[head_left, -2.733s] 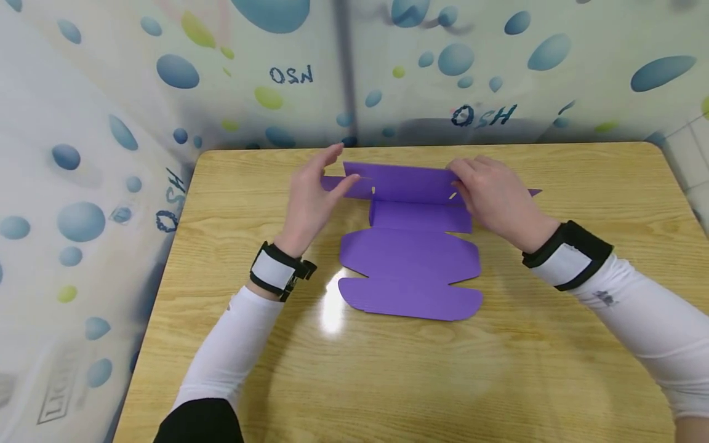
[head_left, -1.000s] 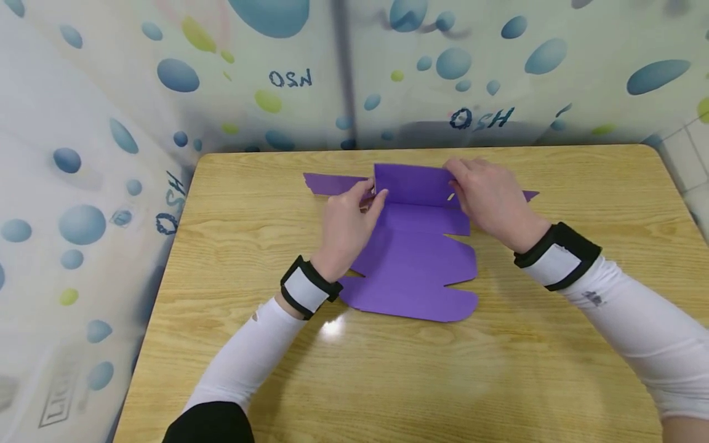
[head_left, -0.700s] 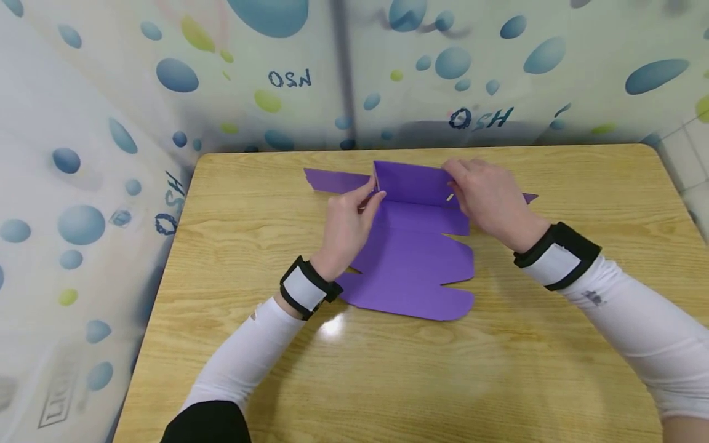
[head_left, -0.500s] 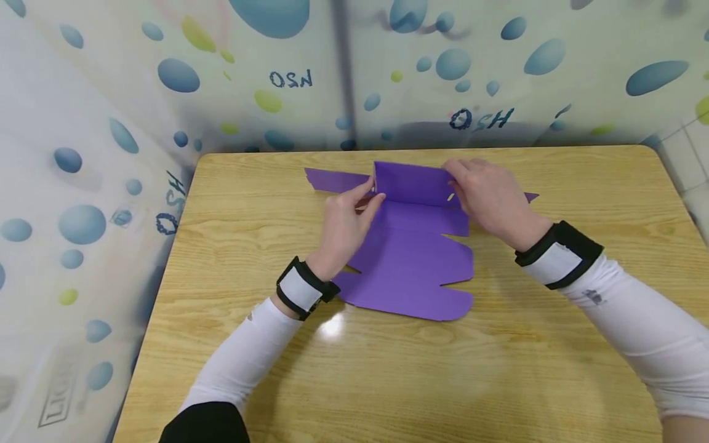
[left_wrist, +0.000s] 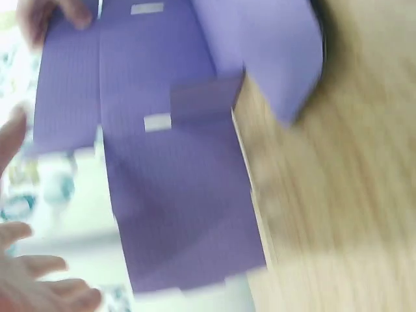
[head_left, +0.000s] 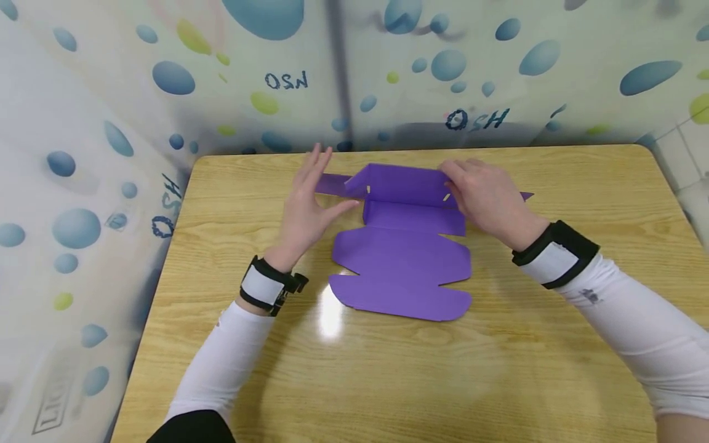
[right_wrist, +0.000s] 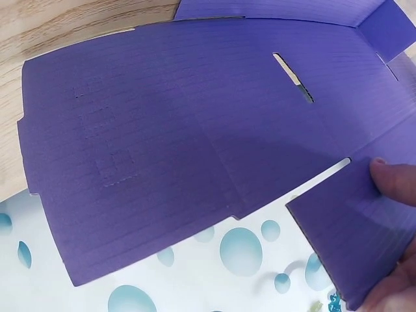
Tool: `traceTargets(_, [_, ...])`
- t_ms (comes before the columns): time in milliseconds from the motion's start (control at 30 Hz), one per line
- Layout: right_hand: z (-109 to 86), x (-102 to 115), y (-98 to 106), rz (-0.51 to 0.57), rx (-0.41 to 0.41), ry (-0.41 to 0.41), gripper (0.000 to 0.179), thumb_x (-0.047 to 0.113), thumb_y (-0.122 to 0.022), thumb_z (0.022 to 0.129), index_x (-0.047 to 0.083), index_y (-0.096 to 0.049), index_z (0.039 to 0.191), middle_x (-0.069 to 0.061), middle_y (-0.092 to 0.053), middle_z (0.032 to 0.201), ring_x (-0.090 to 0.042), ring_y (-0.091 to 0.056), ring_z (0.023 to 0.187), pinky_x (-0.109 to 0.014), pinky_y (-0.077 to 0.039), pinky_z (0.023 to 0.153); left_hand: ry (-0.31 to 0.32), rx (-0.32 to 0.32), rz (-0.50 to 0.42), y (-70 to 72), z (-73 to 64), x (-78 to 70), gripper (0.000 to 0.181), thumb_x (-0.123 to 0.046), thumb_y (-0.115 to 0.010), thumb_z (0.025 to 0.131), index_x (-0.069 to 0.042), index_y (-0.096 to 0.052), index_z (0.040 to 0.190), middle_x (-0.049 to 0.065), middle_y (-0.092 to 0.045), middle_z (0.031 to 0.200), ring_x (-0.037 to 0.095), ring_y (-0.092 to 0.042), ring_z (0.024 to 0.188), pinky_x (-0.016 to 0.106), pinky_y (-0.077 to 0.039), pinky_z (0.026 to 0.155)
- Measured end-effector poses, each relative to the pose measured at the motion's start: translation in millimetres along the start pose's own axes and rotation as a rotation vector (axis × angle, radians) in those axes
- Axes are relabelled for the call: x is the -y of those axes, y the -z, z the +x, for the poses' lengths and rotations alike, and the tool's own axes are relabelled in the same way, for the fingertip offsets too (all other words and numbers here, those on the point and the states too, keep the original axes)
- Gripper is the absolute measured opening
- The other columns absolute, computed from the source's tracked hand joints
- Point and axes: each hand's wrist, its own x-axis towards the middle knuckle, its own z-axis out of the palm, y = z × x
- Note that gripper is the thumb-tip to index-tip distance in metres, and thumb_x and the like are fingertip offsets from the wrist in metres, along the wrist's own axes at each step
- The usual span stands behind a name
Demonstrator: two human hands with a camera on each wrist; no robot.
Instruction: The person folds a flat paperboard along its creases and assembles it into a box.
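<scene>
A purple cardboard box blank (head_left: 401, 252) lies partly folded on the table, its front panels flat and its back panel (head_left: 410, 184) standing up. My right hand (head_left: 487, 197) pinches the right end of that panel along the top edge; in the right wrist view the thumb (right_wrist: 395, 179) presses on the cardboard. My left hand (head_left: 304, 212) is held off the panel's left end, fingers spread and holding nothing. Beside it, the left flap (head_left: 357, 179) is bent at an angle, and a long side piece (head_left: 331, 184) reaches out behind. The left wrist view shows slots in the blurred cardboard.
The blank rests near the far edge of a wooden table (head_left: 421, 381). A curtain (head_left: 232, 74) with blue and green spots hangs behind and along the left side. White tiles (head_left: 684, 154) show at the right.
My left hand has let go of the back panel's left corner and moved left, its fingers spreading. The left flap now leans outward at an angle. My right hand keeps its grip.
</scene>
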Motion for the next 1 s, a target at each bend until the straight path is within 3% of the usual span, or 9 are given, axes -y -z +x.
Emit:
traceTargets(100, [0.3, 0, 0, -0.003, -0.003, 0.0, 0.016, -0.009, -0.065, 0.094, -0.002, -0.059, 0.107, -0.014, -0.064, 0.083, -0.035, -0.06, 0.072, -0.049, -0.052, 0.059, 0.121, 0.103, 0.079, 10.9, 8.8, 17.0, 0.103, -0.029, -0.089, 0.084, -0.011, -0.027, 0.164, 0.015, -0.016, 0.17, 0.03, -0.011, 0.157, 0.048, -0.02, 0.123])
traceTargets(200, [0.6, 0, 0, -0.01, -0.008, 0.005, 0.017, -0.009, -0.066, 0.093, -0.001, -0.059, 0.106, -0.014, -0.063, 0.081, -0.035, -0.06, 0.07, -0.049, -0.051, 0.057, 0.228, 0.177, 0.08, 16.1, 15.3, 35.9, 0.103, -0.031, -0.086, 0.088, -0.014, -0.021, 0.166, 0.014, -0.014, 0.171, 0.031, -0.013, 0.156, 0.049, -0.021, 0.123])
traceTargets(300, [0.8, 1, -1, -0.018, -0.009, 0.015, 0.017, -0.009, -0.067, 0.093, -0.001, -0.058, 0.104, -0.013, -0.062, 0.079, -0.034, -0.059, 0.068, -0.048, -0.05, 0.055, 0.291, 0.201, 0.009, 17.4, 16.7, 49.5, 0.102, -0.031, -0.084, 0.089, -0.014, -0.019, 0.166, 0.012, -0.019, 0.17, 0.031, -0.021, 0.154, 0.046, -0.024, 0.123])
traceTargets(533, [0.0, 2, -2, 0.0, -0.01, 0.005, 0.017, -0.009, -0.066, 0.093, -0.002, -0.059, 0.107, -0.014, -0.064, 0.082, -0.034, -0.059, 0.07, -0.049, -0.051, 0.059, 0.293, 0.15, -0.137, 14.1, 18.8, 54.9, 0.087, -0.025, -0.081, 0.093, -0.01, -0.03, 0.162, 0.017, -0.049, 0.154, 0.033, -0.043, 0.142, 0.043, -0.036, 0.116])
traceTargets(667, [-0.2, 2, -2, 0.004, -0.011, 0.0, 0.016, -0.009, -0.065, 0.094, -0.002, -0.059, 0.107, -0.014, -0.064, 0.082, -0.034, -0.059, 0.07, -0.049, -0.051, 0.06, 0.288, 0.107, -0.146, 11.5, 19.2, 54.2, 0.07, -0.017, -0.079, 0.094, -0.006, -0.045, 0.154, 0.017, -0.059, 0.143, 0.028, -0.053, 0.13, 0.042, -0.037, 0.114])
traceTargets(833, [-0.1, 2, -3, -0.002, -0.018, 0.006, 0.016, -0.009, -0.066, 0.094, -0.001, -0.059, 0.106, -0.014, -0.063, 0.081, -0.034, -0.059, 0.069, -0.048, -0.051, 0.058, 0.27, 0.061, -0.116, 9.1, 17.2, 53.5, 0.043, -0.01, -0.076, 0.095, 0.0, -0.063, 0.135, 0.015, -0.067, 0.13, 0.027, -0.059, 0.109, 0.044, -0.045, 0.1])
traceTargets(1000, [0.1, 2, -3, -0.006, -0.025, 0.011, 0.016, -0.009, -0.066, 0.094, -0.002, -0.059, 0.106, -0.014, -0.063, 0.08, -0.033, -0.059, 0.069, -0.048, -0.052, 0.058, 0.276, 0.032, -0.108, 8.5, 16.3, 53.1, 0.022, -0.008, -0.074, 0.097, 0.001, -0.073, 0.117, 0.015, -0.072, 0.114, 0.027, -0.063, 0.101, 0.041, -0.049, 0.094])
